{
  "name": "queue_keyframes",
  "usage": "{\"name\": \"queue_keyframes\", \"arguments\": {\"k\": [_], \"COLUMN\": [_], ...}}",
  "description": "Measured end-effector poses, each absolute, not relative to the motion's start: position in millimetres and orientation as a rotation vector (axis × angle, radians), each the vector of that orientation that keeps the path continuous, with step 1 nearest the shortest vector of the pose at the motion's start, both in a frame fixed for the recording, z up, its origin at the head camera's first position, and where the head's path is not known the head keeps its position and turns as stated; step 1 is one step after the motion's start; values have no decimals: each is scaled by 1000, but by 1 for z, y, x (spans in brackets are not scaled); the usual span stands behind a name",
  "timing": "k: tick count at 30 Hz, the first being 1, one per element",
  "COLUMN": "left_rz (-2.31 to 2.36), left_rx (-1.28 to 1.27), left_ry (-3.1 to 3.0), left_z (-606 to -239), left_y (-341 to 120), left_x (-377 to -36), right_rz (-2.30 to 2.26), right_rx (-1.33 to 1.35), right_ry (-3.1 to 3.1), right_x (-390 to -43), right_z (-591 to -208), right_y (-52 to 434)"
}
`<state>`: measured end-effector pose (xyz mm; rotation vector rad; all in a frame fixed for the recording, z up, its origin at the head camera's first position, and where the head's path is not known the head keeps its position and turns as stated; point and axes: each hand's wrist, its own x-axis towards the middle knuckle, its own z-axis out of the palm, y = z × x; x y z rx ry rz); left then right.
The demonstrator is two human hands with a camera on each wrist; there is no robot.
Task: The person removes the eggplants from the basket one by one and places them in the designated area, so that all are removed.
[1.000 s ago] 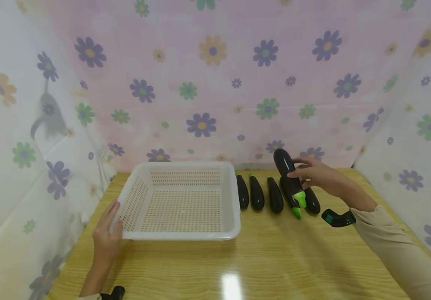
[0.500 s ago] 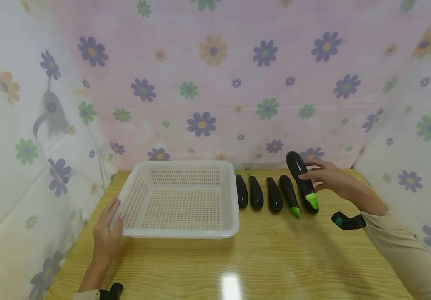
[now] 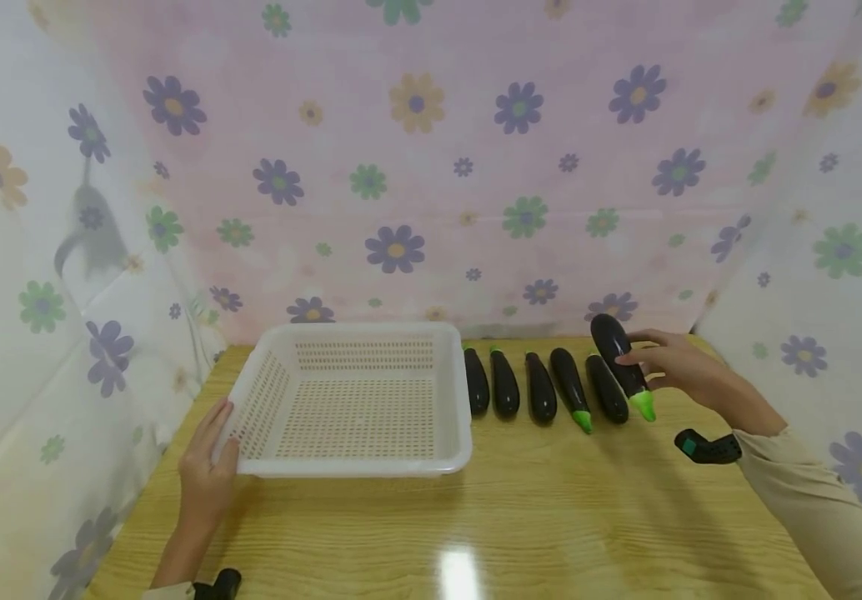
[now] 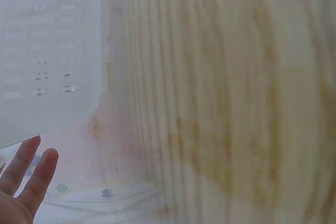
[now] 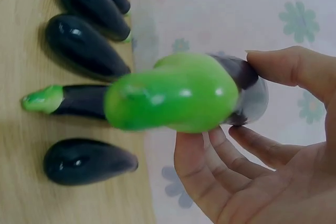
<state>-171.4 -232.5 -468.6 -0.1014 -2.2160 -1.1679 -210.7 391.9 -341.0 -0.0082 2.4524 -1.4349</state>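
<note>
My right hand point(image 3: 674, 362) holds a glossy dark eggplant point(image 3: 613, 346) with a green cap, thumb on one side and fingers on the other. It is tilted, cap end toward me, above the right end of a row of eggplants. In the right wrist view its green cap point(image 5: 168, 95) fills the middle, close to the camera. My left hand point(image 3: 206, 467) rests against the left side of a white plastic basket point(image 3: 356, 469), fingertips at the rim. In the left wrist view straight fingers point(image 4: 39, 174) touch the basket's outer wall point(image 4: 52, 108).
Several eggplants lie side by side on the wooden table point(image 3: 543, 533), right of the basket; one eggplant point(image 3: 569, 387) has its green cap toward me, and beside it lies the rightmost eggplant point(image 3: 607, 390). A flowered cloth point(image 3: 468, 192) stands behind the table and along both sides.
My right hand has moved right with the held eggplant, from over the row to its right end, uncovering the eggplants below. The left hand stays at the basket.
</note>
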Motion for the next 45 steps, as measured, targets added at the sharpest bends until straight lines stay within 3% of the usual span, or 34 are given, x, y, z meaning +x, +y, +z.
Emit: {"name": "queue_keyframes", "arguments": {"k": [31,45], "left_rz": [-1159,-1202], "left_rx": [-121,-185], "left_ry": [-2167,-2179], "left_z": [-477,-476], "left_y": [-232,-216], "left_x": [-165,-182], "right_rz": [-1473,-1411], "right_rx": [130,301], "right_ry": [2533,2639], "right_x": [-233,-221], "right_z": [-418,-450], "right_y": [431,459]}}
